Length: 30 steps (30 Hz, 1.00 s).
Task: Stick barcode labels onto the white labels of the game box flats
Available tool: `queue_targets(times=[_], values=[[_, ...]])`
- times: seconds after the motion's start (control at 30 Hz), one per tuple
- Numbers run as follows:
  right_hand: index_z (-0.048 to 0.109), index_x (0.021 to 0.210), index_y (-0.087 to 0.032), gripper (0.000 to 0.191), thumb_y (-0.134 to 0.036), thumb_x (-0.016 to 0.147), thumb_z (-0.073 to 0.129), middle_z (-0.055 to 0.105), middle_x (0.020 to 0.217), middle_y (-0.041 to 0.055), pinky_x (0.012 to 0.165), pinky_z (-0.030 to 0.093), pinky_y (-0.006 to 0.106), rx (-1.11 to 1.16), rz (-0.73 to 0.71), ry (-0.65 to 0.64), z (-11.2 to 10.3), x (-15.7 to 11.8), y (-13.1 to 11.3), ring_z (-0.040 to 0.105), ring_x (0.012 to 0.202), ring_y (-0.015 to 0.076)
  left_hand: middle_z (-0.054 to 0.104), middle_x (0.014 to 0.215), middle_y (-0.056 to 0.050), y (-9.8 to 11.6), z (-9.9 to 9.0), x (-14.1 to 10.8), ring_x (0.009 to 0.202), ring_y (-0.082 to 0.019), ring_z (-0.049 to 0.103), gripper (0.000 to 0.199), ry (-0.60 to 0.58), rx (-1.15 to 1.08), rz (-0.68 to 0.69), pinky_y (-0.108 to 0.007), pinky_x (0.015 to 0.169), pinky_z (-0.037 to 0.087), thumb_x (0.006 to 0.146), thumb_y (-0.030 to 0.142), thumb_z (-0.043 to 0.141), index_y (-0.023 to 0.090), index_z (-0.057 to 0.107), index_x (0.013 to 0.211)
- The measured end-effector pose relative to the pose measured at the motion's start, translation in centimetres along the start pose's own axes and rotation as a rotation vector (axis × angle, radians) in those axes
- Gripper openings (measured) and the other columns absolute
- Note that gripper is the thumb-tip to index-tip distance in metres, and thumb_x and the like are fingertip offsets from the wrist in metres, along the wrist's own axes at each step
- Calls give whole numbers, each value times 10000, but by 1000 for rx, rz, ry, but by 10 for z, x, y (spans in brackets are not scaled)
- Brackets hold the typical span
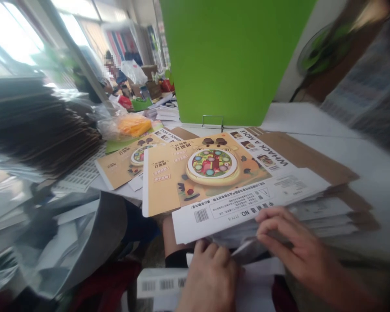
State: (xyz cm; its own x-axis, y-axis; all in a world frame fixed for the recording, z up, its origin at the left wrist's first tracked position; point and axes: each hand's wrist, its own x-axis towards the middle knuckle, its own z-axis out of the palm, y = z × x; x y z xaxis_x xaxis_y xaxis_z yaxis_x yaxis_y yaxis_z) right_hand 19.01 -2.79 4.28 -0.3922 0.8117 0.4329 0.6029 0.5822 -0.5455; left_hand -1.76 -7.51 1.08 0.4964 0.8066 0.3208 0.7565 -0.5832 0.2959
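Note:
My left hand (211, 277) is low in the middle of the head view, its fingers curled over a white label sheet (160, 284) printed with barcodes. To its right, the bent fingers of my right hand (292, 245) meet a thin greyish paper strip (247, 251) that rises from the sheet; the exact pinch is blurred. Just beyond both hands lies a flat printed box (162, 182) marked "WHACK A MOLE", with a pizza picture and a white barcode panel facing me. More flat cardboard (331, 203) is stacked beneath it, partly under my right hand's reach.
A second printed box (117, 167) lies farther left, near an orange bundle (134, 125) in plastic. A tall green panel (234, 60) stands behind. Stacked dark boards (35, 130) rise at left above a grey bin (94, 242) of paper scraps. A person (115, 71) is in the background.

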Motion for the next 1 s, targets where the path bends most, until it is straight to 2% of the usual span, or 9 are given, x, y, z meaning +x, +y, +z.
queue_targets(times=[0.07,0.17,0.3,0.37,0.47,0.83,1.0], values=[[562,829,-226,159,-286,955,485,591,977,40,835,500,279,66,-7,-106,-1,31,-8,595,959,169,533,632,8,4,5,-4,586,-166,498,239,151,79,76,-377,709,414,825,94,573,192,523,613],[533,807,-212,179,-268,964,466,569,958,34,820,472,291,146,6,-291,8,73,-19,562,915,158,488,562,19,7,8,-6,542,-143,470,286,331,118,86,-376,814,415,817,54,512,191,488,567],[505,764,-190,183,-238,940,489,543,904,15,739,447,261,182,-3,-498,30,106,-23,536,819,132,461,515,29,3,8,-5,511,-133,452,288,419,138,22,-380,995,358,766,20,462,192,497,537],[502,747,-183,188,-227,930,495,543,872,12,714,434,254,165,5,-556,38,112,-22,529,798,130,464,506,32,0,9,-5,499,-134,448,284,443,140,15,-396,1050,320,752,21,463,192,506,530],[503,736,-176,192,-217,923,497,551,857,16,704,421,259,116,26,-578,44,114,-21,524,779,130,479,506,30,-4,14,-5,492,-139,454,270,463,146,6,-410,1052,327,762,43,482,193,528,542],[495,745,-177,161,-186,906,497,536,842,5,708,384,271,50,61,-607,47,118,-28,504,785,137,505,516,27,-7,16,-4,499,-147,497,248,423,131,6,-423,961,435,808,94,504,196,527,584],[485,752,-179,162,-220,907,502,530,856,9,721,377,285,33,93,-635,47,118,-30,496,805,147,476,520,37,-10,20,-4,496,-149,482,251,466,158,34,-424,956,427,805,74,476,203,499,591]])
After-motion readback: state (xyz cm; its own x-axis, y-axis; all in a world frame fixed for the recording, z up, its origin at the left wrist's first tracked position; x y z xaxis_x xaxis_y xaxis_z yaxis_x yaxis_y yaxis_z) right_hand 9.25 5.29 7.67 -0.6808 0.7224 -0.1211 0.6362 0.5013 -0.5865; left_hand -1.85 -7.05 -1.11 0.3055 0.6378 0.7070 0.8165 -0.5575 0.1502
